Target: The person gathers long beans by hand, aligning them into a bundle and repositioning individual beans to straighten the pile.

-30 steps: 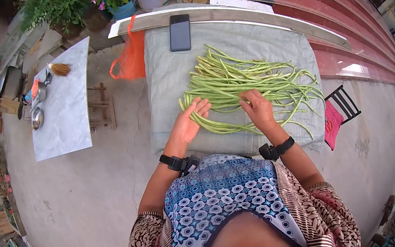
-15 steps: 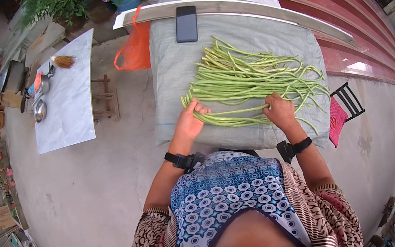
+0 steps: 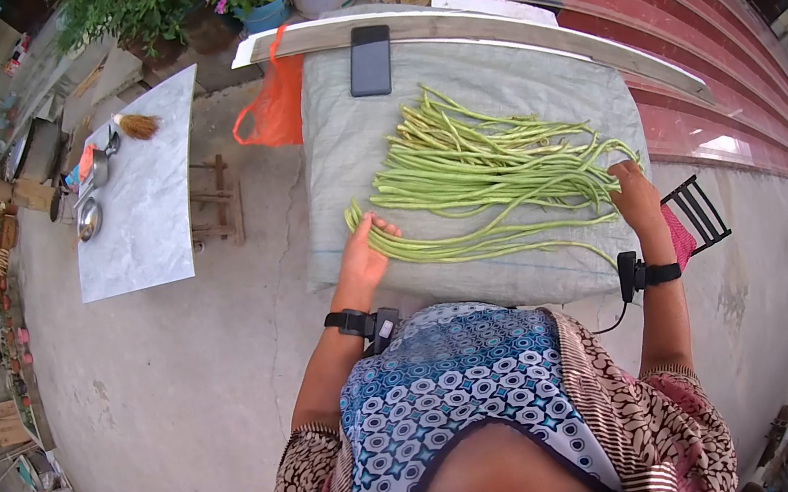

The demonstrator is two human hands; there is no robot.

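A heap of long green beans [image 3: 494, 171] lies lengthwise on a table covered with a pale grey-green woven sheet [image 3: 341, 153]. My left hand [image 3: 363, 255] is closed around the left ends of a small bundle of long beans [image 3: 455, 249], held at the near side of the heap. These beans stretch rightward over the sheet, and one thin tip trails toward the table's near edge. At the right end of the heap, my right hand [image 3: 637, 197] has its fingers pinched on bean tips; the exact grip is partly hidden.
A phone [image 3: 370, 61] rests at the table's far side by a long board [image 3: 454, 24]. An orange plastic bag [image 3: 272, 112] hangs at the left corner. Left stands a white-topped table [image 3: 144, 221] with a small broom [image 3: 136, 126]. Red steps [image 3: 692, 73] rise at right, beside a folding stool [image 3: 701, 211].
My right hand has slid right from mid-bundle to the bean tips at the table's right side. My left hand, still holding the bundle, has shifted slightly left.
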